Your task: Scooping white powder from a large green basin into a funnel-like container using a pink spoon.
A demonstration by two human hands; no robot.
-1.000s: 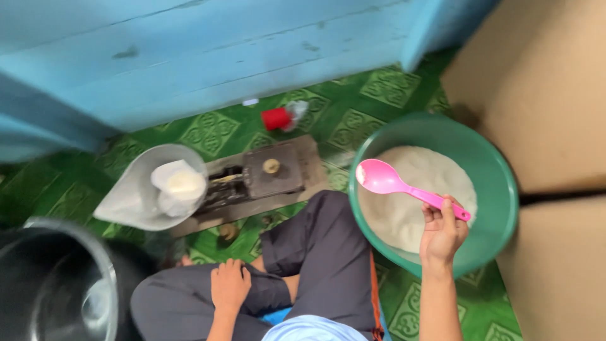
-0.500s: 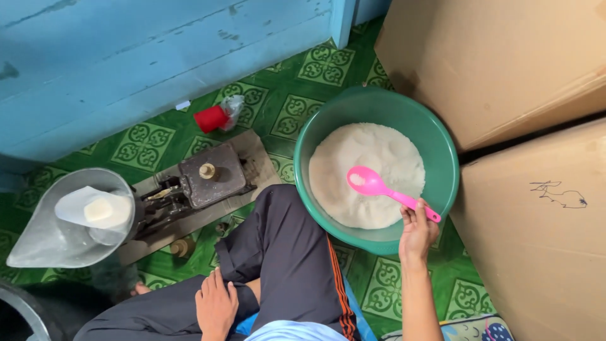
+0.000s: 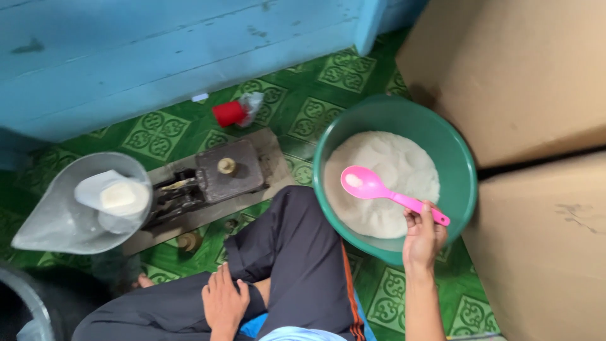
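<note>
My right hand (image 3: 421, 239) grips the handle of a pink plastic spoon (image 3: 369, 187) over a green basin (image 3: 454, 151) filled with white powder (image 3: 385, 170). The spoon's bowl hovers just above the powder and carries a small white smear. My left hand (image 3: 222, 304) rests flat on my crossed leg in dark trousers, holding nothing. To the left stands a metal balance scale (image 3: 218, 177) whose grey pan (image 3: 50, 221) carries a clear bag of white powder (image 3: 118, 197).
Large cardboard boxes (image 3: 524, 76) crowd the right side next to the basin. A blue wooden wall (image 3: 158, 57) runs behind. A red cap with crumpled plastic (image 3: 230, 113) lies on the green patterned floor. A dark bucket rim (image 3: 25, 303) shows bottom left.
The view has swung so that the basin and scale sit further left. The spoon has come lower and closer to the powder. My left hand stays on my leg.
</note>
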